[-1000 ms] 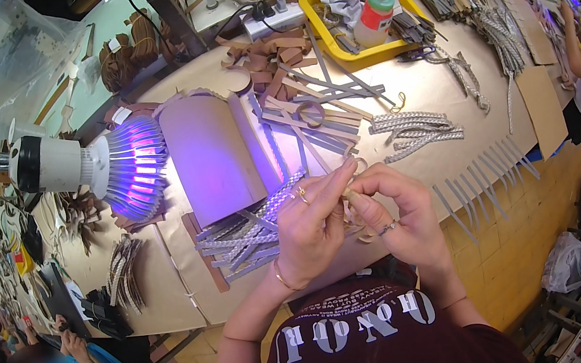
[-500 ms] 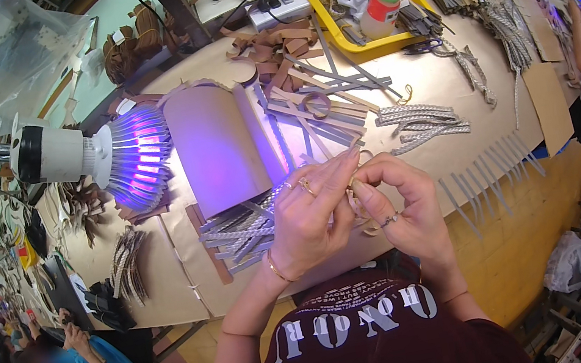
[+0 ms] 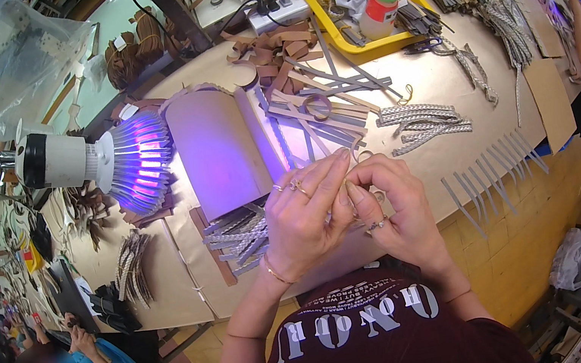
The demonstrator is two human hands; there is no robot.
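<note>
Both hands meet at the table's near edge, fingertips pinched together. My left hand (image 3: pixel 304 217) and my right hand (image 3: pixel 403 212) grip a thin, pale curled strip (image 3: pixel 364 155); loops of it show above and between the fingers. Most of the strip is hidden by the fingers. Beside my left hand, a pile of silvery braided strips (image 3: pixel 239 234) lies partly under a curved brown panel (image 3: pixel 218 151). Flat grey and tan strips (image 3: pixel 325 110) lie scattered beyond the hands. To the right of them rests a bunch of braided strips (image 3: pixel 422 121).
A lamp with a finned head (image 3: pixel 137 161) glows violet at the left. At the back stands a yellow tray (image 3: pixel 361 53) holding a red jar (image 3: pixel 380 11) with a green lid. Several grey strips (image 3: pixel 487 187) line the front right edge. Other people sit at both sides.
Both hands have shifted slightly left, still pinched together on the strip. The view has moved a little; the things on the table lie as before.
</note>
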